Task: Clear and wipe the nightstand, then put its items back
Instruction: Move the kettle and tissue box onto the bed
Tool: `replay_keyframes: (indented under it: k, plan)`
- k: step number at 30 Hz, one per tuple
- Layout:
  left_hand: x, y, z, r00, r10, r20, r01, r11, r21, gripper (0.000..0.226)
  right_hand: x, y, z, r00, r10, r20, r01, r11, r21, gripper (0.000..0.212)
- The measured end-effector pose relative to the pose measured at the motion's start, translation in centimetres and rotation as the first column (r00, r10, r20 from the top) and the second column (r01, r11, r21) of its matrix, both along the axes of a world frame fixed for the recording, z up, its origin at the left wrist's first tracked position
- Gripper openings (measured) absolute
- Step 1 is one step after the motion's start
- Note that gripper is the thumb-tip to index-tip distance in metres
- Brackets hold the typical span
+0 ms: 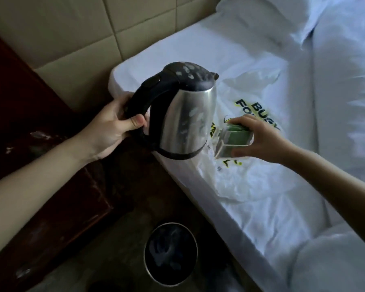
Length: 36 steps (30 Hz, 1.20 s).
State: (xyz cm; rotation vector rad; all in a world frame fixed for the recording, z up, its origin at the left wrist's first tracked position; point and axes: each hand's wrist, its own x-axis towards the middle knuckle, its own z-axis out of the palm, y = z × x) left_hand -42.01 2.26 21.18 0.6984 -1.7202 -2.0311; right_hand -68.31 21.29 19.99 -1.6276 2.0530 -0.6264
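we see the bed (261, 207) on the right under white sheets, with the dark wooden nightstand (40, 186) on the left. a white plastic bag (251, 169) lies on the bed near its edge. our left hand (114, 127) is clenched around the handle of the steel kettle (188, 119), held above the bed's edge. our right hand (259, 140) grasps a clear holder with green cards (234, 142) over the bag.

Dim left, bright bedding, soft blur
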Motion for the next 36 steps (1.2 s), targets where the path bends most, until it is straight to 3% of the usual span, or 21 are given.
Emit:
replay_keyframes:
  k: [4,7,10,13,18,30,33,36]
  plan:
    - [-7.9,0.3,-3.3,1.0,0.002,0.031,-0.001,1.0,-0.004,0.065,-9.1,-0.1,-3.1,1.0,-0.019,0.018,0.019,1.0,-0.008,0.079]
    - [-12.6,-0.3,-5.6,0.998,0.006,0.057,-0.005,1.0,-0.013,0.054,-14.9,-1.6,-5.9,0.997,-0.079,-0.013,0.079,0.997,-0.027,0.072]
    - [-15.9,-1.3,-7.3,0.998,0.0,0.064,0.001,1.0,-0.012,0.06,-19.1,-3.5,-8.2,0.993,-0.119,0.016,0.12,0.991,-0.059,0.074]
    - [-18.6,-2.5,-8.7,0.996,-0.013,0.089,0.015,1.0,-0.023,0.053,-22.3,-6.0,-10.5,0.997,-0.063,0.054,0.066,0.995,-0.069,0.074]
    - [-21.0,-4.8,-11.4,0.988,0.022,0.151,-0.016,0.999,-0.042,0.046,-26.8,-9.9,-14.4,1.0,0.011,-0.006,-0.011,0.999,-0.047,0.067]
    - [-18.1,-4.7,-14.6,0.971,0.074,0.228,-0.062,0.996,-0.061,0.06,-26.9,-12.9,-17.9,0.994,0.1,-0.034,-0.1,0.995,0.013,0.063]
    - [-17.6,-4.5,-14.1,0.948,0.057,0.312,-0.014,0.99,-0.137,0.063,-26.2,-11.8,-17.1,0.983,0.074,-0.169,-0.086,0.994,-0.061,0.062]
    - [-16.2,-3.9,-14.2,0.865,0.078,0.496,0.029,0.979,-0.204,0.047,-23.9,-10.0,-15.3,0.968,0.002,-0.251,-0.048,0.983,-0.177,0.044]
